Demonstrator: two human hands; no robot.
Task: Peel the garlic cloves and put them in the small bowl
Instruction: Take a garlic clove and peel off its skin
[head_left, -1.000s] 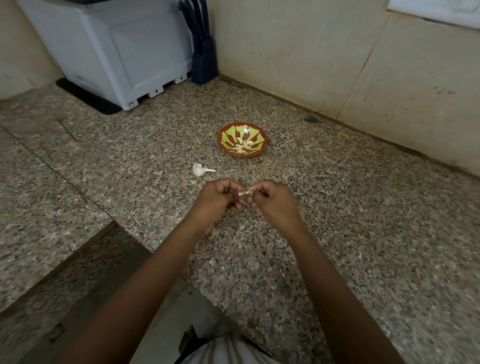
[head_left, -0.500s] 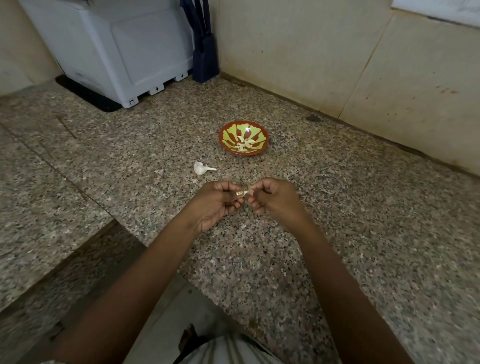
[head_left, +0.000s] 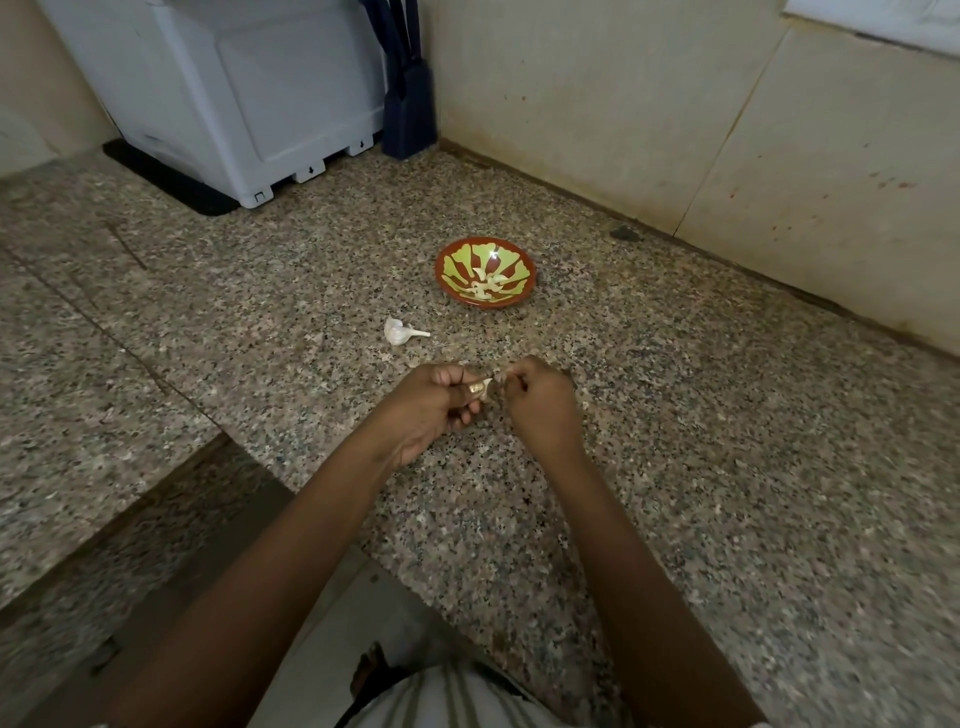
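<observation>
The left hand is closed around a garlic clove, pinching it between thumb and fingers so that the pale tip of the clove pokes out toward the right hand. The right hand is curled nearly shut, its thumb and forefinger pinched together just beside the clove's exposed end; whether they grip a shred of skin or only touch it is too small to tell. Both hands hover just above the speckled tabletop, close to each other, with the clove between them. What the coming move seems to turn on is that the clove's long axis runs roughly left to right, from one hand to the other, so a pull by the right hand away from the left would likely strip skin along its length. The small bowl, red-brown with green patterning, sits straight ahead of the hands, farther from the person, apart from them, and already holds several pale peeled pieces. It lies about level between the two hands, slightly nearer the right. A leftover garlic head remnant with a stem lies on the tabletop between the bowl and the left hand, closer to the left.
</observation>
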